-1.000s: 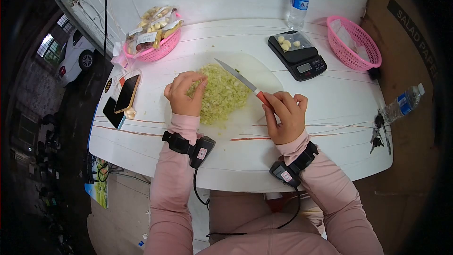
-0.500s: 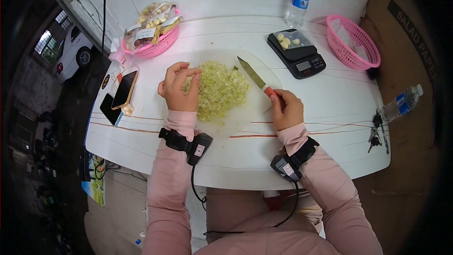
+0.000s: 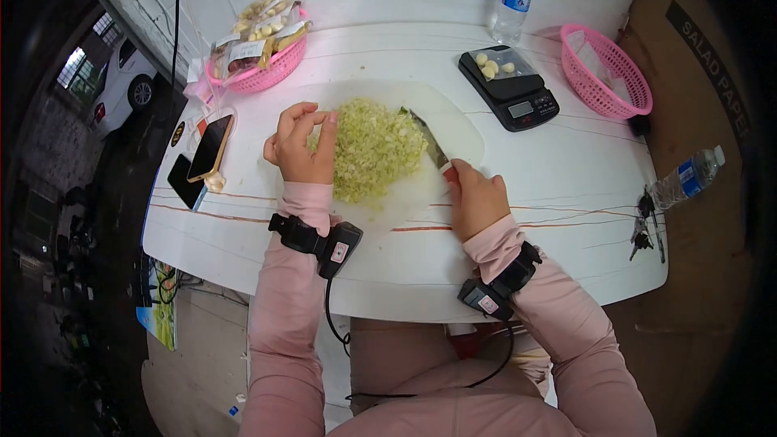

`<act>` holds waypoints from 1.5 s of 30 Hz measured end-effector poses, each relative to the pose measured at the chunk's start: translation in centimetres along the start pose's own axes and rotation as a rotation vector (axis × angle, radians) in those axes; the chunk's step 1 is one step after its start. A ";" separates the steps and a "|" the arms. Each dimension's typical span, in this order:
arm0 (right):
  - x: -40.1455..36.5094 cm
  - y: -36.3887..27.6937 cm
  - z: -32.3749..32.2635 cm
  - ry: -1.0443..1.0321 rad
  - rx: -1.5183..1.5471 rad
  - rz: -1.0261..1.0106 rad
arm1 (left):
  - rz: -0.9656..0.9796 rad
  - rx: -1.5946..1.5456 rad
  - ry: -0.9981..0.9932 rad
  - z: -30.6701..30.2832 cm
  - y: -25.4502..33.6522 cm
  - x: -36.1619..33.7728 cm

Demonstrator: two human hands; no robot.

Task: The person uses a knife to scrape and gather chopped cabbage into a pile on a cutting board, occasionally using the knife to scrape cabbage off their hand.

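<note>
Finely chopped pale green vegetable [image 3: 368,150] lies in a heap on a translucent white cutting board [image 3: 457,125]. My right hand [image 3: 479,198] is wrapped round the red handle of a knife [image 3: 431,142]. The blade points up and left, along the right edge of the heap. At the heap's left side is my left hand [image 3: 303,144], raised a little, with its fingers bent and thumb apart and nothing between them.
Bagged food fills a pink basket [image 3: 279,71] at the back left. Two phones [image 3: 210,148] lie below it. Toward the back right are a black scale [image 3: 518,97] with a small bag, a water bottle [image 3: 510,12] and another pink basket [image 3: 595,85]. Keys [image 3: 642,239] and a bottle [image 3: 688,178] lie right.
My right hand and the knife have moved left, bringing the blade against the heap's right edge. My left hand has shifted slightly left, away from the pieces.
</note>
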State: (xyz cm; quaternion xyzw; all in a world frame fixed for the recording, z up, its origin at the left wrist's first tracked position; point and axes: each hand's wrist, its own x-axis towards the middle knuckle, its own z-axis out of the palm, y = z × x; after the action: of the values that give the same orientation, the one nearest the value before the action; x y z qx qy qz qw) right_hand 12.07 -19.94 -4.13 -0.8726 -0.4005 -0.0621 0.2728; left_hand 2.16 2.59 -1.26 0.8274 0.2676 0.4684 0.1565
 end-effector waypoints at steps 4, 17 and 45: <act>-0.4 -0.1 0.4 0.020 0.147 -0.080 | 0.006 0.000 0.016 0.0 0.1 0.0; -0.1 -1.1 0.0 0.185 0.324 -0.216 | 0.029 0.009 0.002 -0.2 0.4 0.1; -0.5 -1.7 -0.6 0.150 0.371 -0.319 | 0.153 0.029 -0.070 0.1 0.3 -0.3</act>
State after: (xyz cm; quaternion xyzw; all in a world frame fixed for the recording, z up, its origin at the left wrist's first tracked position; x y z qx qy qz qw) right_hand 10.56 -19.68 -3.12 -0.7264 -0.5162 -0.0943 0.4439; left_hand 2.23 2.19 -1.43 0.8635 0.2047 0.4458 0.1175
